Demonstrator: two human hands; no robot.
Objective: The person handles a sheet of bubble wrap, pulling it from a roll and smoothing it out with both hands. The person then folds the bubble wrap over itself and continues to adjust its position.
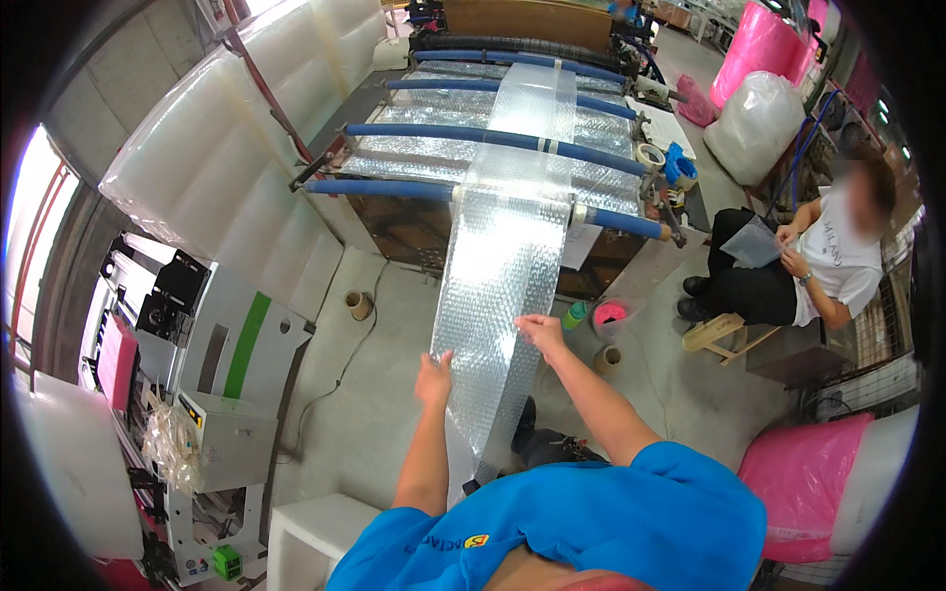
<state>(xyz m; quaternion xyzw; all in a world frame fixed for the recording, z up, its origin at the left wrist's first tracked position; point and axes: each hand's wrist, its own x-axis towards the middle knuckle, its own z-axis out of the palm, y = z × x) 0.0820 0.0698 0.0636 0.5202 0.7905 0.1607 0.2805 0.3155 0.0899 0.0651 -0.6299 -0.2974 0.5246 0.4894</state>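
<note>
A long strip of clear, shiny bubble wrap (493, 295) runs from the machine's blue rollers (394, 189) down toward my body. My left hand (433, 378) is closed on the strip's left edge, with the thumb pointing up. A little farther out, my right hand (541, 336) pinches the right edge between thumb and fingers. Between my hands the strip hangs fairly flat. Its near end narrows and folds by my blue shirt.
A seated person (828, 246) at the right holds a clear sheet. On the floor stand a cardboard tube (359, 305), a green bottle (574, 315) and a pink-filled bag (610, 313). A white-and-green machine (241, 345) is at left; a pink roll (803, 483) lies lower right.
</note>
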